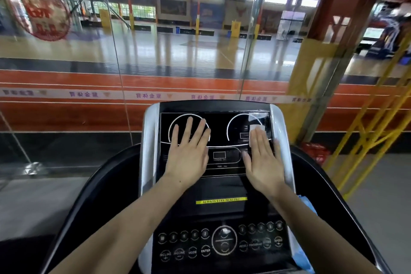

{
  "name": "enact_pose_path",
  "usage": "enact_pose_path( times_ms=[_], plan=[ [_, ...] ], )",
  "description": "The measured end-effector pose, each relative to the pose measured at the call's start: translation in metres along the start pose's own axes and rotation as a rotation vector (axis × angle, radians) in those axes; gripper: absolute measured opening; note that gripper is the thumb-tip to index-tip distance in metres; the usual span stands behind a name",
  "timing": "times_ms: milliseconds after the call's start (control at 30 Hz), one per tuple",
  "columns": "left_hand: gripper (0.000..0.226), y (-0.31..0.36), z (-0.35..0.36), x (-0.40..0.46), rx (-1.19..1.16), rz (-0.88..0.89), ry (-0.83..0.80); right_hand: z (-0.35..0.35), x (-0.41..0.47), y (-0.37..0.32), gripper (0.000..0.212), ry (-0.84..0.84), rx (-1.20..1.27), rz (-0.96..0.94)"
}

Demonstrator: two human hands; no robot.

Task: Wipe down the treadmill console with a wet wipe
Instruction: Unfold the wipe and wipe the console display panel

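Observation:
The treadmill console (219, 187) is a black glossy panel with silver side trim, white dial outlines at the top and round buttons at the bottom. My left hand (189, 151) lies flat with fingers spread on the left dial, holding nothing. My right hand (263, 158) lies flat on the right dial and presses a white wet wipe (255, 130) against the panel. The wipe sticks out past my fingertips. A wet streak shines on the glass just above the wipe.
A blue packet (305, 229) sits at the console's right edge beside my forearm. Black curved handrails (89, 196) flank the console. A glass wall (133, 62) stands right behind it, with yellow metal railing (367, 129) and a red crate (317, 151) to the right.

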State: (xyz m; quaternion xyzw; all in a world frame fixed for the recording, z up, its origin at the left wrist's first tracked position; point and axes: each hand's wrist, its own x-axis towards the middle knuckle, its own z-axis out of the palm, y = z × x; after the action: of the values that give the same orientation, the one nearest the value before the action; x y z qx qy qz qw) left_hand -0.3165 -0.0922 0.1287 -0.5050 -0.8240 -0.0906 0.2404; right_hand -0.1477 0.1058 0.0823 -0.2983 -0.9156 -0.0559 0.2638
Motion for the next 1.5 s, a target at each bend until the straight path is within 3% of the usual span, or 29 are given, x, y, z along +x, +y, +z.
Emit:
enact_pose_path(
  times_ms=[267, 600, 1100, 1500],
  plan=[
    [0.061, 0.030, 0.005, 0.010, 0.006, 0.079, -0.007, 0.000, -0.025, 0.019, 0.073, -0.006, -0.043, 0.043],
    [0.061, 0.015, 0.006, 0.001, 0.024, 0.059, 0.012, 0.005, -0.028, -0.022, 0.073, -0.026, 0.077, 0.121],
    [0.060, -0.087, -0.002, -0.071, 0.067, -0.184, 0.061, 0.017, -0.014, -0.152, 0.070, -0.041, 0.113, -0.195],
    [0.063, -0.100, -0.002, -0.094, 0.094, -0.170, 0.032, 0.020, -0.031, -0.189, 0.070, -0.105, 0.045, -0.518]
  ],
)
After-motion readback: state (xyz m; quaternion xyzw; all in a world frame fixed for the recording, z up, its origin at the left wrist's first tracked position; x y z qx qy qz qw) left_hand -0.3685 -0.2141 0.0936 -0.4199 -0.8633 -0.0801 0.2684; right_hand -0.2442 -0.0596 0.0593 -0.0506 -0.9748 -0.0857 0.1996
